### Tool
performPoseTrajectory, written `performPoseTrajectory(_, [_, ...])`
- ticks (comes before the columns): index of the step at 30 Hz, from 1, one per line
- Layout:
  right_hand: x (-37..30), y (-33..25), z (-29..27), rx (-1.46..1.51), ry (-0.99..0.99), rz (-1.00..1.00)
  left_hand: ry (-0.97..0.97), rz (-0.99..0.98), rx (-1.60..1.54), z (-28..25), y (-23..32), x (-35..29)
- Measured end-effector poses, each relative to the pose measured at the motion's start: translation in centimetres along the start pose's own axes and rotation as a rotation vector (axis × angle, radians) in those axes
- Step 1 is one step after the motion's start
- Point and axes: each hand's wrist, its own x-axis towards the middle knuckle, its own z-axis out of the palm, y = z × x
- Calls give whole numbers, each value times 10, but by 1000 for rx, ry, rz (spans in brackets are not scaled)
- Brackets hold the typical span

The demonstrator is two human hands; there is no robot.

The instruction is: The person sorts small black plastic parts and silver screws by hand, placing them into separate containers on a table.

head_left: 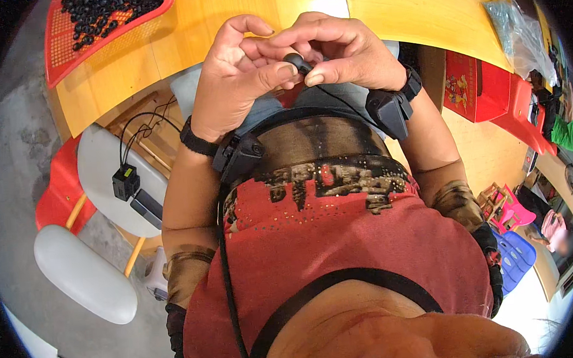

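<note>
A small, rounded black part (298, 63) is pinched between my two hands, just off the near edge of the yellow wooden table. My left hand (243, 67) has its thumb against the part's left side, with the fingers curled behind. From the other side, my right hand (341, 48) closes thumb and fingers on it. The fingertips cover some of the part, and its exact kind does not show. Many similar small black pieces (103, 16) lie in a red-orange plastic basket (62, 53) on the table's left.
Black devices are strapped to both wrists, with a cable (225, 274) along my left side. A grey chair (85, 273) stands at left, a black box with wires (126, 182) on its seat. At right are a clear plastic bag (520, 37) and a red box (474, 89).
</note>
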Motion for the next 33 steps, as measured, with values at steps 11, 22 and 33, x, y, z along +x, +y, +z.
performPoseTrajectory(11, [1, -3, -8, -450, -149, -87, 31, -124, -131, -3, -13, -1])
performPoseTrajectory(22, [-1, 3, -10, -393, -92, -36, 32, -296, -317, -13, -21, 1])
performPoseTrajectory(33, [-7, 20, -2, -126, -7, 20, 84, -362, -303, -10, -27, 1])
